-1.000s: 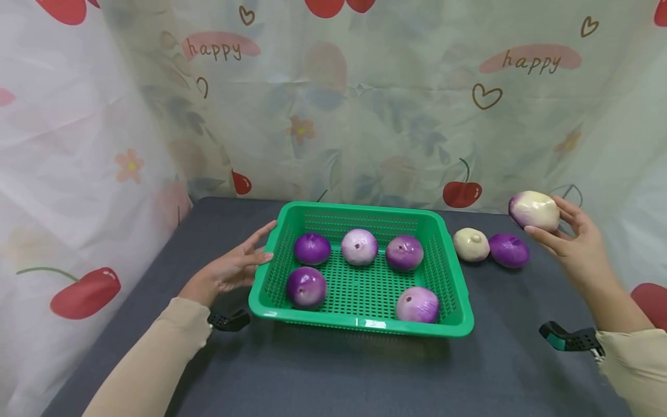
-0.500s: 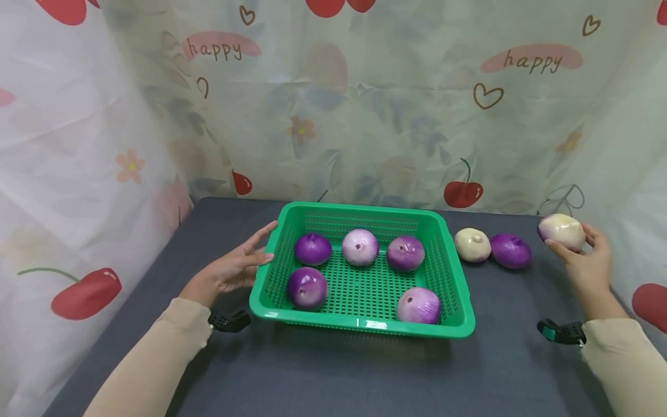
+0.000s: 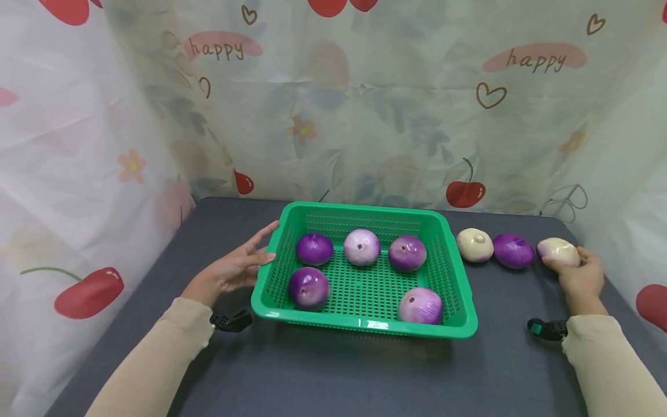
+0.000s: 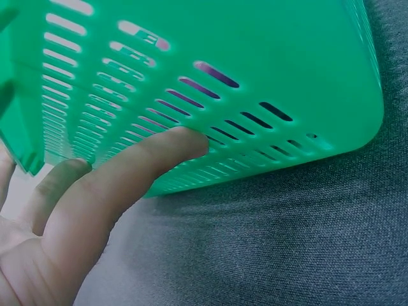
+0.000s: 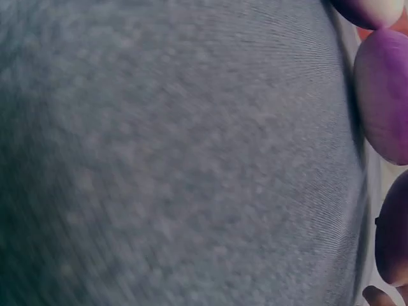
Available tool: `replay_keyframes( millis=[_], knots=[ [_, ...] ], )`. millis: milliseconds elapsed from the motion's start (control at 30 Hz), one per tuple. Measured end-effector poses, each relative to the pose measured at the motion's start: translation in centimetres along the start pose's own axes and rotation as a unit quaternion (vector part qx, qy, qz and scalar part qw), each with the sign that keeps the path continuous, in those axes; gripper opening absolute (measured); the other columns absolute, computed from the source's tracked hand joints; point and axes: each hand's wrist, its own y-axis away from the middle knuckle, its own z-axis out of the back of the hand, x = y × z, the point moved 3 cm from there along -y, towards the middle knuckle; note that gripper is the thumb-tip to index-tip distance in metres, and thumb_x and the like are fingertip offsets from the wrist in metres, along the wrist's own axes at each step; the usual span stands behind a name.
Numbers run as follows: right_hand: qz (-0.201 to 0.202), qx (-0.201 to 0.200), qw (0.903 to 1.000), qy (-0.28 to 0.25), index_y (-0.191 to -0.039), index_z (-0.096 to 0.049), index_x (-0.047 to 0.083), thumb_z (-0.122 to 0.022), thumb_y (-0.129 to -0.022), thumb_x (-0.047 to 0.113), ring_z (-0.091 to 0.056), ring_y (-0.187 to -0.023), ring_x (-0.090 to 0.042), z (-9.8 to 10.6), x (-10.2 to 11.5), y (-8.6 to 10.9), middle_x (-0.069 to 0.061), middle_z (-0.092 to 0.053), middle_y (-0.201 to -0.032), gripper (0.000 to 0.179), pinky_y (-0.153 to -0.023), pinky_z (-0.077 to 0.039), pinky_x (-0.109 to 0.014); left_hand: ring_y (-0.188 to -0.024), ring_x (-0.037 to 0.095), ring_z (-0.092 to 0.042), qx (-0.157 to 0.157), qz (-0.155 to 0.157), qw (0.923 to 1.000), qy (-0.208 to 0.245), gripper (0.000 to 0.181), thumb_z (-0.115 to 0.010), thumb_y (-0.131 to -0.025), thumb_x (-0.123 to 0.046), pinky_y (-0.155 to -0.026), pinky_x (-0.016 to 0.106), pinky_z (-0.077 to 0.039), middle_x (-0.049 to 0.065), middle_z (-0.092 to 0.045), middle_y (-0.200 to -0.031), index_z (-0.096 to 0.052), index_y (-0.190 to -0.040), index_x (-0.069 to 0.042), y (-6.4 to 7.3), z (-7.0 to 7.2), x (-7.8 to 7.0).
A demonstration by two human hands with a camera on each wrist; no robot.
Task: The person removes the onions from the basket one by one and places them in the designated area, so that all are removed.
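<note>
My left hand [image 3: 229,272] touches the left side of a green plastic basket [image 3: 365,326] with fairly straight fingers. In the left wrist view, its fingers [image 4: 134,166] lie against the slotted outer wall. Far to the right, my right hand [image 3: 585,281] holds a white and purple onion [image 3: 556,251] low at the table, thumb and fingers around it. This onion [image 5: 394,236] shows at the right edge of the right wrist view, with fingertips below it. Beside it stand a purple onion [image 3: 513,251] and a pale onion [image 3: 475,245], in a row.
Inside the basket lie several purple onions, among them a dark one [image 3: 308,288] at the front left and a lighter one [image 3: 420,306] at the front right. A dark grey cloth [image 3: 323,376] covers the table. A printed curtain [image 3: 359,116] hangs behind.
My right hand has moved right and down with the white and purple onion, bringing it to the right end of the row. The left hand and basket have stayed in place.
</note>
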Motion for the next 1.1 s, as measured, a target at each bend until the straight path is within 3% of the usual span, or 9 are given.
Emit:
replay_keyframes(
  millis=[567,1100],
  knots=[
    [-0.004,0.007,0.9998,0.020,-0.154,-0.015,0.001,-0.061,-0.090,0.027,-0.028,-0.141,-0.037,-0.77,-0.23,-0.03,-0.021,-0.024,-0.156,0.082,-0.116,-0.025,-0.046,-0.121,0.038,-0.057,-0.007,0.000,0.9999,-0.009,0.076,-0.050,-0.101,-0.010,-0.091,0.060,-0.048,0.013,-0.013,-0.162,-0.008,-0.152,-0.048,0.00,-0.09,-0.01],
    [-0.003,0.022,0.9996,0.017,-0.153,-0.010,-0.002,-0.060,-0.091,0.030,-0.022,-0.144,-0.038,-0.69,-0.50,-0.53,-0.022,-0.018,-0.158,0.085,-0.118,-0.022,-0.046,-0.120,0.037,-0.057,-0.007,-0.001,1.0000,-0.006,0.076,-0.049,-0.101,-0.009,-0.090,0.060,-0.048,0.011,-0.014,-0.162,-0.009,-0.152,-0.048,-0.02,-0.01,0.02]
  ],
)
